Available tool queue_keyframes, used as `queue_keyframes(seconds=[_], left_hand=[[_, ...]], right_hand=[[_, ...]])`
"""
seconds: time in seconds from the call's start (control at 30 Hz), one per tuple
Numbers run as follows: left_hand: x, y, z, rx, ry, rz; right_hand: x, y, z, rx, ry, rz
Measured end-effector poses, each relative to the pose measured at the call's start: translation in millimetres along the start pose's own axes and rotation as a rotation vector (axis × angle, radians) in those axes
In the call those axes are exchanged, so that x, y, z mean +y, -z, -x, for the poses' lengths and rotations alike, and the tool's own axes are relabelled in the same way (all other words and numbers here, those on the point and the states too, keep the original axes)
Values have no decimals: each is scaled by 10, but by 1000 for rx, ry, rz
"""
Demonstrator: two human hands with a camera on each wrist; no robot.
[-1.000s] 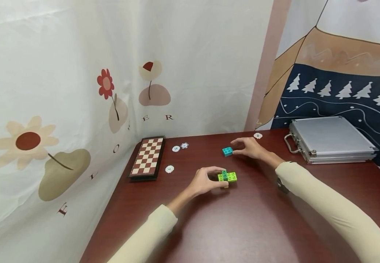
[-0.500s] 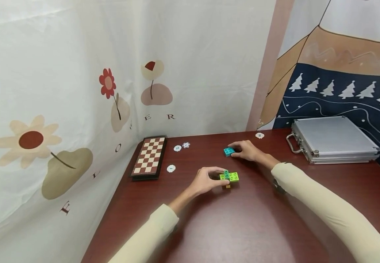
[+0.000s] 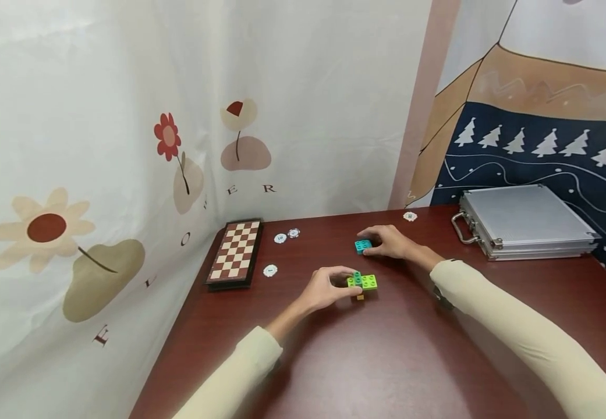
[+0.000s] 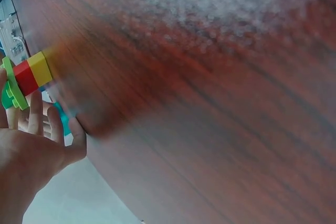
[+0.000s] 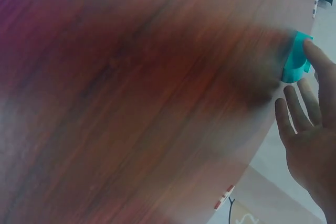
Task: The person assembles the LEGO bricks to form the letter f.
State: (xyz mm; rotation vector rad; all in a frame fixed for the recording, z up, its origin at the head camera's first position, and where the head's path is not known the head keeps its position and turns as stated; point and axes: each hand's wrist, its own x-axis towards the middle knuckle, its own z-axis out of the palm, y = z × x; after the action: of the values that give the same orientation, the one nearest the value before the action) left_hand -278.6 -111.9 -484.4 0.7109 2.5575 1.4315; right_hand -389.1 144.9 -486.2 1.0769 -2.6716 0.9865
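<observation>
Worktop [image 3: 386, 361]: dark reddish-brown wood grain
Loose brick [image 3: 362, 245]: teal
Brick stack [image 3: 362, 283]: lime green and teal on top, red and yellow beneath
Chessboard [image 3: 235, 251]: brown and cream checks, dark frame
Case [image 3: 525, 222]: silver
Chips [image 3: 280, 238]: white, dark markings
Sleeves [image 3: 512, 326]: cream
Left curtain [image 3: 98, 145]: white, red and beige flowers

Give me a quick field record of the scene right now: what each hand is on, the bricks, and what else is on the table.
left hand: grips the stacked brick piece, lime green top with a teal stud brick; the left wrist view shows red and yellow bricks beneath
right hand: fingers on the loose teal brick, brick on the table
table: dark red wood
chessboard: far left, flat
chips: four white chips scattered at the back
metal case: far right, closed
</observation>
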Motion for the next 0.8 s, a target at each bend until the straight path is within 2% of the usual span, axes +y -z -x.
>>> queue_keyframes(seconds=[0.2,0.43,0.6,0.8], left_hand=[[-13,-13,-8,-6,-7,-5],[-11,4,-26,-3,-62,-55],[-1,10,-38,1,-56,-109],[-8,5,-48,-11,-48,-97]], right_hand=[[-51,-18,21,-1,-19,39],[-94,15,124,-29,-40,45],[-108,36,219,-42,-39,39],[-133,57,304,-48,-9,46]])
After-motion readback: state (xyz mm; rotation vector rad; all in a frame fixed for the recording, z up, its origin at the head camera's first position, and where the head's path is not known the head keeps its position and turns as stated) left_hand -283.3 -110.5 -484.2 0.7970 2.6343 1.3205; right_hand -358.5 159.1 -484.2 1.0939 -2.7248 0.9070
